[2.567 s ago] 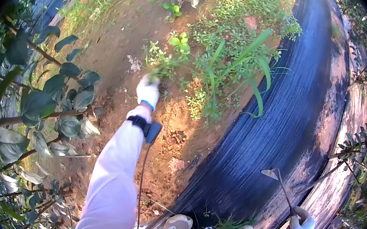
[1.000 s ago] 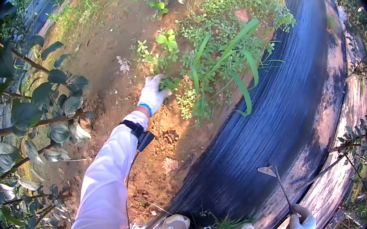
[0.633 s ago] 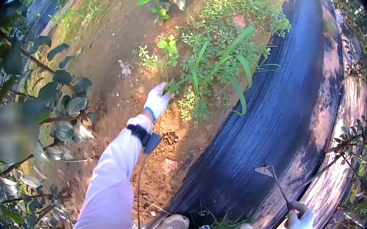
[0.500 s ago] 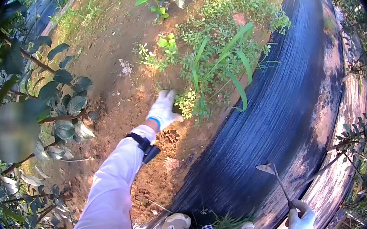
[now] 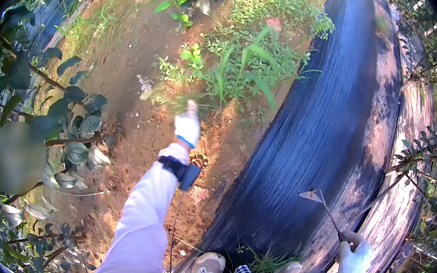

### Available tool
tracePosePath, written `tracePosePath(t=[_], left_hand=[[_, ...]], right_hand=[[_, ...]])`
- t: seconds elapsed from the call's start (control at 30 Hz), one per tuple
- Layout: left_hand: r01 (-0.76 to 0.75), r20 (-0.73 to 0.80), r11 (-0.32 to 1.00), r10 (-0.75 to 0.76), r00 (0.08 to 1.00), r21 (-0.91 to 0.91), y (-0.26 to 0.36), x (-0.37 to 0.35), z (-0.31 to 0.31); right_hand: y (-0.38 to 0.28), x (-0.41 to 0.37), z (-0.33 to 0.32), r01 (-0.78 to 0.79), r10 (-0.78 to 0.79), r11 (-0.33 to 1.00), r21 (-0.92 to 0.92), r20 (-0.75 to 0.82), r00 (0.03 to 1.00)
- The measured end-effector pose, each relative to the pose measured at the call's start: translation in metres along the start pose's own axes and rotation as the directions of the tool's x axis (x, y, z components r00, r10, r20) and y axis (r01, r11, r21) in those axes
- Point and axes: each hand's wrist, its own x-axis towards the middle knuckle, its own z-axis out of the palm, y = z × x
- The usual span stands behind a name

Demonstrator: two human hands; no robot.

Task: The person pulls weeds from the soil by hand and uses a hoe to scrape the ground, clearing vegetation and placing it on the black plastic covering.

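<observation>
My left hand [image 5: 187, 126], in a white glove, reaches low over the bare soil. Its fingers are partly smeared by motion and appear closed on a pulled weed [image 5: 175, 99], a blurred green streak at the fingertips. Just beyond grow low leafy weeds [image 5: 251, 59] and a taller long-bladed grass [image 5: 222, 77]. At the lower right, my right hand [image 5: 354, 262], also gloved, is closed around the handle of a small hand hoe [image 5: 332, 218]. The hoe's pale triangular blade [image 5: 310, 195] is above the black plastic sheet [image 5: 294, 161].
Leafy branches [image 5: 77, 120] crowd the left side, and more branches [image 5: 420, 165] reach in from the right. A young plant [image 5: 180, 2] stands at the top. My shoes [image 5: 207, 269] are at the bottom edge of the sheet, beside a grass tuft [image 5: 268, 266].
The yellowish-green weed clump beside my left hand has left its spot, and a green blur is now at the fingers. The tall grass sways. My right hand still holds the hoe.
</observation>
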Motion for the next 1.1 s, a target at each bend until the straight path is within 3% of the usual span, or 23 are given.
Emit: tracePosePath(t=[0.03,0.07,0.1,0.17,0.23,0.27,0.3,0.33,0.37,0.4,0.43,0.5,0.57,0.6,0.67,0.73,0.77,0.83,0.87,0.93,1.03,1.1], left_hand=[[-0.052,-0.090,0.991,0.041,0.995,-0.119,-0.001,-0.002,-0.013],[-0.086,-0.003,0.977,0.088,0.996,0.195,-0.011,0.005,-0.031],[-0.409,-0.013,0.893,0.419,0.908,0.187,-0.014,0.010,-0.039],[-0.422,0.185,0.900,0.400,0.898,0.104,-0.026,-0.002,-0.042],[-0.233,0.276,0.952,0.282,0.919,-0.196,-0.079,0.004,-0.009],[0.056,0.337,0.980,0.011,0.941,-0.189,-0.065,0.007,0.001],[-0.079,0.260,0.987,0.041,0.965,0.137,-0.008,-0.022,-0.004],[-0.391,0.355,0.802,0.241,0.903,0.452,0.001,-0.027,0.000],[-0.624,0.505,0.431,0.367,0.781,0.652,0.005,-0.026,0.003],[-0.600,0.508,0.475,0.320,0.799,0.644,0.010,-0.023,0.009],[-0.501,0.535,0.505,0.089,0.840,0.703,0.021,-0.014,0.017],[-0.647,0.608,0.543,0.284,0.741,0.535,-0.007,0.009,0.030],[-0.530,0.598,0.840,0.369,0.712,0.114,-0.050,0.007,0.065],[-0.236,0.659,0.966,0.248,0.710,-0.109,-0.041,0.001,0.073],[-0.436,0.645,0.868,0.194,0.739,0.239,0.007,-0.036,0.067],[-0.564,0.620,0.625,0.158,0.768,0.540,0.050,-0.068,0.059],[-0.647,0.646,0.589,0.258,0.718,0.484,0.022,-0.059,0.078],[-0.502,0.495,0.768,0.281,0.822,0.397,0.021,-0.079,0.088],[-0.278,0.439,0.934,0.159,0.885,0.224,0.021,-0.093,0.098],[-0.568,0.676,0.821,0.453,0.581,-0.062,0.016,-0.147,0.109],[-0.430,0.923,0.860,0.362,0.129,-0.276,0.101,-0.221,0.035],[-0.568,0.925,0.764,0.380,0.014,-0.306,0.075,-0.204,0.039]], right_hand=[[0.000,-0.001,-0.001,0.003,-0.003,1.000,-0.003,-0.003,1.000],[0.000,-0.002,-0.001,0.006,-0.006,1.000,-0.004,-0.005,1.000],[0.000,-0.003,-0.001,0.010,-0.010,1.000,-0.005,-0.005,1.000],[0.018,0.004,0.002,0.052,-0.052,0.998,0.017,-0.024,0.998],[0.025,0.007,0.001,0.070,-0.069,0.997,0.022,-0.030,0.997],[0.024,0.007,0.001,0.067,-0.067,0.997,0.024,-0.027,0.997],[0.023,0.007,0.000,0.062,-0.062,0.998,0.020,-0.021,0.998],[0.022,0.007,-0.001,0.059,-0.058,0.998,0.014,-0.012,0.998],[0.021,0.006,0.000,0.049,-0.049,0.999,0.016,-0.010,0.999],[0.019,0.005,0.000,0.041,-0.041,0.999,0.018,-0.008,0.999],[0.017,0.003,0.000,0.033,-0.033,0.999,0.025,-0.008,0.999],[0.011,0.003,-0.001,0.050,-0.051,0.999,-0.011,-0.022,0.998],[0.007,0.001,-0.001,0.076,-0.080,0.993,-0.095,-0.038,0.996],[0.002,0.000,-0.001,0.032,-0.033,0.999,-0.044,-0.011,0.999],[0.004,0.000,0.000,0.062,-0.063,0.996,-0.058,-0.023,0.998],[0.013,0.004,0.002,0.089,-0.090,0.996,-0.030,-0.033,0.995],[0.013,0.002,0.001,0.074,-0.075,0.997,-0.034,-0.030,0.997],[0.007,0.005,-0.001,0.063,-0.064,0.998,-0.031,-0.026,0.998],[0.004,0.005,-0.002,0.063,-0.064,0.998,-0.024,-0.013,0.998],[-0.008,0.005,-0.007,0.023,-0.024,0.999,0.042,0.003,1.000],[0.000,0.018,-0.019,0.005,-0.015,0.993,0.116,0.084,0.996],[0.005,0.022,-0.025,-0.011,-0.005,0.987,0.162,0.097,0.995]])
